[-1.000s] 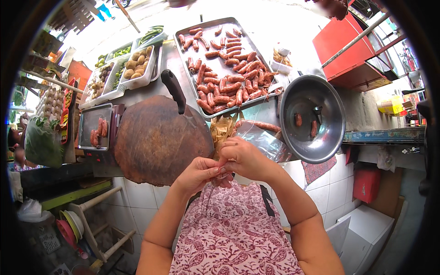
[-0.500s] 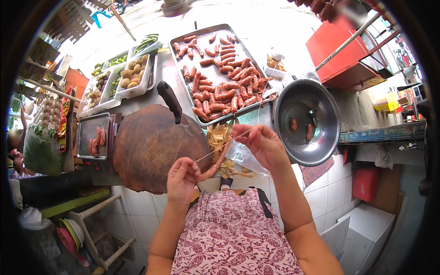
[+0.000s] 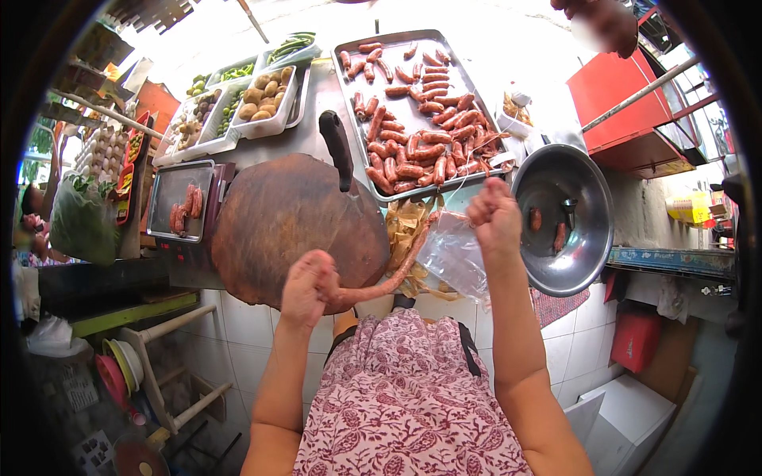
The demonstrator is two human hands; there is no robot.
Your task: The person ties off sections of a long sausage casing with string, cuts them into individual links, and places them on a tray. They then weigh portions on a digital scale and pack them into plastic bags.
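Note:
My left hand [image 3: 309, 287] is closed at the near end of a long sausage [image 3: 386, 287], beside the front edge of a round wooden chopping board [image 3: 294, 226]. From there the sausage sags and curves up toward the tray's near edge. My right hand [image 3: 497, 216] is closed in a fist left of a metal bowl [image 3: 601, 246]; the thin string in it is barely visible. A metal tray [image 3: 341, 87] holds many short tied sausages [image 3: 429, 152]. Under the long sausage lie tan dried husks [image 3: 406, 230] and a clear plastic bag [image 3: 456, 258].
A black-handled knife [image 3: 336, 147] stands up at the board's far right. On the left, a scale [image 3: 159, 208] bears several sausages. Behind it are tubs of potatoes [image 3: 266, 97] and green vegetables. The bowl contains two sausage pieces and a dark funnel-like tool [image 3: 568, 209].
My hands have moved farther apart, the right one outward and up, and both have tightened into fists. The string stretched between them no longer shows clearly. The view has shifted left.

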